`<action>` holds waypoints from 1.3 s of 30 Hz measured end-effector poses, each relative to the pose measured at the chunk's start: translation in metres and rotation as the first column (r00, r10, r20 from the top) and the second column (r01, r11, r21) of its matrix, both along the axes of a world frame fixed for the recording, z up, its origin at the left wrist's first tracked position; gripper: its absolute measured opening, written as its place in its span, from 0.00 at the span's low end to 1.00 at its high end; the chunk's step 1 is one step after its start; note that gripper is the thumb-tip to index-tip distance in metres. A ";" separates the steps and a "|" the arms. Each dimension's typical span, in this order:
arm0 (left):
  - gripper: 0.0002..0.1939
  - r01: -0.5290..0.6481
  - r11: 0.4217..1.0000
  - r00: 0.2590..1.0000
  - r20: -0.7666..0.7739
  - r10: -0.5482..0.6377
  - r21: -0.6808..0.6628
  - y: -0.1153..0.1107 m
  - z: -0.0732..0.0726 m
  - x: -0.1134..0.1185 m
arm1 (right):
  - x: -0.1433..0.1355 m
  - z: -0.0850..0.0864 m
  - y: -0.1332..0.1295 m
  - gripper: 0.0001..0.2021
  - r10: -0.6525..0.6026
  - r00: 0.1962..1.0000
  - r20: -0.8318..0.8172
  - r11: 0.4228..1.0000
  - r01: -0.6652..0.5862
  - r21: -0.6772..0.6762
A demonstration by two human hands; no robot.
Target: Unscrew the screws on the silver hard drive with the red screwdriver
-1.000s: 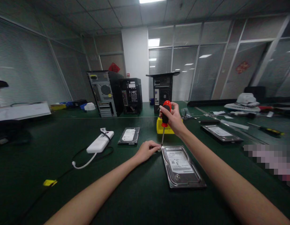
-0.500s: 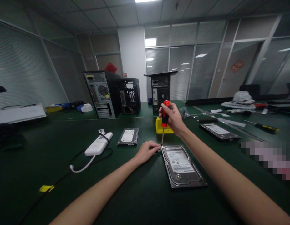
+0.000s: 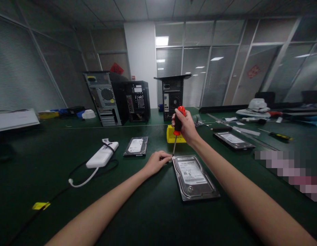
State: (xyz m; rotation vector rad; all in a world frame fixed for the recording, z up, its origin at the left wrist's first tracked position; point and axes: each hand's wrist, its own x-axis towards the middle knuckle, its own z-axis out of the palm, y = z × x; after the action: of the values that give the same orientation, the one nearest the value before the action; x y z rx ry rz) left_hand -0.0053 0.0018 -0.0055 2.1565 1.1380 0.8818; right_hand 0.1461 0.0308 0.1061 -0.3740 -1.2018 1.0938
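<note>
A silver hard drive lies label up on the green table in front of me. My right hand grips a red and black screwdriver held upright, its tip down at the drive's far left corner. My left hand rests on the table beside that same corner, fingertips pinched close to the screwdriver's tip. What the fingertips touch is too small to tell.
A second hard drive lies further back, a third to the right. A yellow box stands behind my right hand. A white device with a cable is at the left. Three computer towers stand at the back.
My view has shifted a little, so everything sits slightly further left and higher. Both hands stay at the drive's corner with the screwdriver upright.
</note>
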 end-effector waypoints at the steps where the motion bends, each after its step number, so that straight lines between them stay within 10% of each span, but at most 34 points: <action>1: 0.14 0.001 1.000 1.000 -0.002 -0.001 -0.001 0.000 0.000 0.000 | 0.000 0.001 0.000 0.22 0.019 1.000 0.009 1.000 -0.019 -0.010; 39: 0.14 -0.265 0.959 0.964 0.022 0.265 0.098 -0.005 0.007 0.014 | -0.015 0.004 -0.001 0.22 -0.046 0.994 0.096 0.998 0.043 0.036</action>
State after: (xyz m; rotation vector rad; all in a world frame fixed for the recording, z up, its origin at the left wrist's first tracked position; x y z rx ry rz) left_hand 0.0088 -0.0037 0.0013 2.1061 1.4300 1.0839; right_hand 0.1311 0.0301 0.1102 -0.4297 -1.2898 1.0253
